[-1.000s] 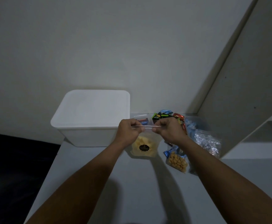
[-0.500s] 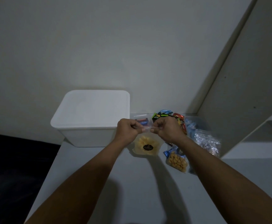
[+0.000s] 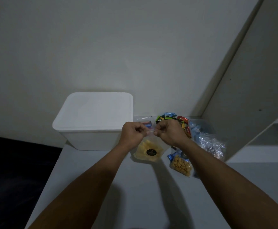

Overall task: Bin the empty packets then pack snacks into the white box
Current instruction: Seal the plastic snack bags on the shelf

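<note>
My left hand (image 3: 133, 133) and my right hand (image 3: 169, 132) pinch the top edge of a clear bag of yellow chips (image 3: 149, 151) with a round black label. The fingertips nearly touch at the middle of the bag's top. The bag hangs just above the white table (image 3: 118, 187). Left of my hands stands the white box (image 3: 93, 119), its lid on. Behind and right of my hands lies a pile of snack packets (image 3: 181, 123). A clear pack of peanuts (image 3: 181, 165) lies on the table under my right wrist.
A heap of clear and blue wrapped sweets (image 3: 211, 144) sits at the right against a slanted grey panel (image 3: 250, 80). The wall rises straight behind the box. The table's left edge drops to a dark floor (image 3: 11, 171).
My two hands have slid closer together along the top edge of the chip bag. The bag itself has stayed in place.
</note>
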`<state>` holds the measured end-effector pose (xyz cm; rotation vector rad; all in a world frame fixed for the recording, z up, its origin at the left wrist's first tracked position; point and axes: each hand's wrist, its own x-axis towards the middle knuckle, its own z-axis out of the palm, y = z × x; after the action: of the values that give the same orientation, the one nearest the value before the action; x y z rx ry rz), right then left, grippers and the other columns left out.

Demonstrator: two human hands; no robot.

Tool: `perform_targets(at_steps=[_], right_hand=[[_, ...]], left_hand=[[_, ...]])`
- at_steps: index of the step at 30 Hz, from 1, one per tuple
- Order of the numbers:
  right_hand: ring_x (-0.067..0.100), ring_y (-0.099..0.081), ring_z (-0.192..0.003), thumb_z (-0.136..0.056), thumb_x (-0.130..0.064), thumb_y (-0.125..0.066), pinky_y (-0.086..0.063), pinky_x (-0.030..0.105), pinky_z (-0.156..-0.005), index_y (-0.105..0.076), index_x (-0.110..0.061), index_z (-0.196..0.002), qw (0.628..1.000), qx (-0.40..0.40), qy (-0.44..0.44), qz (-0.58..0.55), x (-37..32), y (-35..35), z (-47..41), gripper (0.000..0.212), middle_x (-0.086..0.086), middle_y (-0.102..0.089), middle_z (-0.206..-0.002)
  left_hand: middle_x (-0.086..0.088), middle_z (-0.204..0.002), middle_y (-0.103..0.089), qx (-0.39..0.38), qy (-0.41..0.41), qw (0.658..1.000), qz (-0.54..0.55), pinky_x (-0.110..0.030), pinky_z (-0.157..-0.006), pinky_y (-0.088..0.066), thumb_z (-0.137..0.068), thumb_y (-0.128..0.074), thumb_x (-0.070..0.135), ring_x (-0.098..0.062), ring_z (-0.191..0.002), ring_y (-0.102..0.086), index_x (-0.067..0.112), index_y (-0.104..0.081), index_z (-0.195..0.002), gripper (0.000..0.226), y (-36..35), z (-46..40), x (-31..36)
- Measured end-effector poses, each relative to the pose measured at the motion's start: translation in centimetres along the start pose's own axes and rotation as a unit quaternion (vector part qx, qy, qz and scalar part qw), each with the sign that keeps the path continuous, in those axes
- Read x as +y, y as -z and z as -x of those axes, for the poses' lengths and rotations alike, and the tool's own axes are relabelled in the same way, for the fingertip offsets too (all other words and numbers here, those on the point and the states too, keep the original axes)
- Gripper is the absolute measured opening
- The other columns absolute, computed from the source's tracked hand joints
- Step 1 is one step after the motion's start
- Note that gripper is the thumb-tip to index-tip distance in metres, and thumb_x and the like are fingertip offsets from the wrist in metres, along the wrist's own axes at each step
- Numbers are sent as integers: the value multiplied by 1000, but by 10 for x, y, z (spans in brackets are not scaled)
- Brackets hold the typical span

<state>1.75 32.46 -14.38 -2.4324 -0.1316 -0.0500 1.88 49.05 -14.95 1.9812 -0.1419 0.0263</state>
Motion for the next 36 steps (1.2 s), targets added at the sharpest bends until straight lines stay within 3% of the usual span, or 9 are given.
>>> perform_targets(at_steps=[3, 6, 10, 14, 18, 24, 29, 34, 36], right_hand=[[15, -64, -68, -80, -17, -75, -54, 32, -67, -71, -19, -70, 1000, 3, 2, -6, 0, 2, 0, 11, 0, -69, -72], [12, -64, -68, -81, -19, -75, -54, 31, -66, -74, -16, -78, 999, -21, -6, -27, 0, 4, 1, 4, -2, -69, -72], [6, -60, -67, -83, -17, -72, -45, 22, -61, -74, -14, -83, 999, -37, -15, -20, 3, 9, 2, 3, -6, -65, -71], [10, -60, -66, -82, -17, -74, -47, 25, -62, -75, -14, -82, 1000, -14, -17, 3, 2, 8, 0, 3, -2, -68, -71], [12, -63, -69, -80, -18, -76, -51, 28, -64, -75, -12, -83, 999, -20, -18, -23, 2, 7, 0, 6, -1, -69, -74], [12, -65, -75, -81, -15, -74, -55, 31, -73, -76, -14, -89, 999, -15, -27, 10, 13, 14, 2, 8, 1, -72, -81], [8, -63, -71, -81, -15, -74, -51, 23, -67, -75, -13, -90, 1000, -4, -22, -9, 14, 16, 5, 9, -3, -69, -75], [2, -61, -68, -80, -12, -75, -50, 23, -67, -75, -10, -87, 998, -48, -30, -13, 24, 25, 7, 7, -8, -66, -74], [-1, -58, -65, -80, -9, -76, -45, 19, -62, -75, -11, -84, 998, -36, -44, -8, 26, 27, 7, 5, -13, -63, -68]], left_hand=[[-4, -72, -67, -10, 0, 1000, 14, -2, -59, -43, -77, -74, -2, 12, -55, -57, -2, -74, -81, 4, 0, 1, 3], [-4, -71, -67, 7, 7, 1000, 9, -2, -57, -44, -77, -74, -2, 6, -57, -59, 1, -74, -78, 3, 0, 0, 1], [-11, -73, -66, 12, 11, 1000, 15, -8, -57, -43, -77, -71, -5, -1, -56, -53, 5, -72, -75, 10, 3, -4, -1], [-8, -76, -68, -32, 8, 999, 31, -7, -60, -45, -73, -76, -2, -2, -61, -58, 2, -74, -83, 11, 2, -1, 2], [-4, -72, -68, 0, 2, 1000, 9, -2, -59, -44, -73, -77, 2, -4, -66, -60, 4, -75, -77, 5, 1, -2, 1], [-5, -76, -71, 19, 39, 998, 39, -23, -72, -51, -74, -77, 6, -13, -74, -65, 13, -75, -75, 8, 13, -2, -6], [3, -72, -71, 28, 68, 995, 66, -9, -63, -50, -74, -79, 6, -6, -69, -65, 11, -75, -75, 6, 20, -4, -7], [5, -71, -71, 22, 84, 994, 69, -7, -62, -48, -73, -80, 9, 1, -65, -65, 7, -76, -77, 6, 29, -9, -15], [7, -69, -73, -6, 85, 993, 82, -14, -71, -53, -77, -77, 11, 3, -65, -66, 6, -77, -83, 8, 31, -9, -19]])
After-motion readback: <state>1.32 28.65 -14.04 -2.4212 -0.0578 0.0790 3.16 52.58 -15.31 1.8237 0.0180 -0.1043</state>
